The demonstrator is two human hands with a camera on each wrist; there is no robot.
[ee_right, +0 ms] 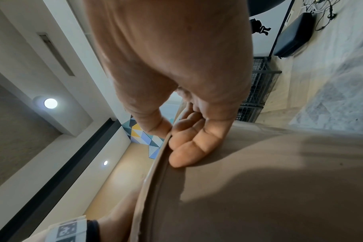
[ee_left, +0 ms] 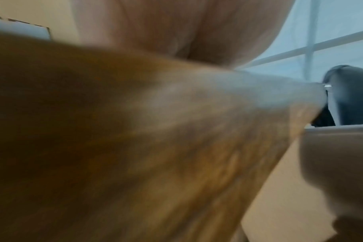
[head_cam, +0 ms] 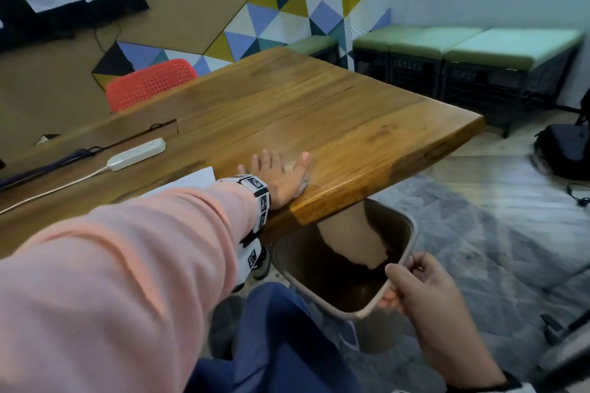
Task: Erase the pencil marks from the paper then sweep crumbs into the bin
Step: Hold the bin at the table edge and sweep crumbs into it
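Note:
My left hand [head_cam: 281, 174] lies flat on the wooden table [head_cam: 367, 124] close to its near corner, fingers straight and spread. Pale crumbs [head_cam: 303, 185] sit along the hand's right side by the table edge. Behind my sleeve a corner of the white paper [head_cam: 194, 179] shows. Below the corner, a tan bin [head_cam: 396, 268] is tilted under the table edge. My right hand [head_cam: 412, 281] grips its rim [ee_right: 155, 165], thumb inside and fingers [ee_right: 189, 147] outside. The left wrist view is blurred, showing only the table [ee_left: 135, 147] and the bin [ee_left: 338, 147].
A white power strip [head_cam: 137, 153] with its cable lies on the table at left. A red chair [head_cam: 150, 81] stands behind the table. Green-topped benches [head_cam: 479, 45] line the far wall. A dark bag [head_cam: 565, 150] sits on the floor at right, beside a grey rug [head_cam: 479, 242].

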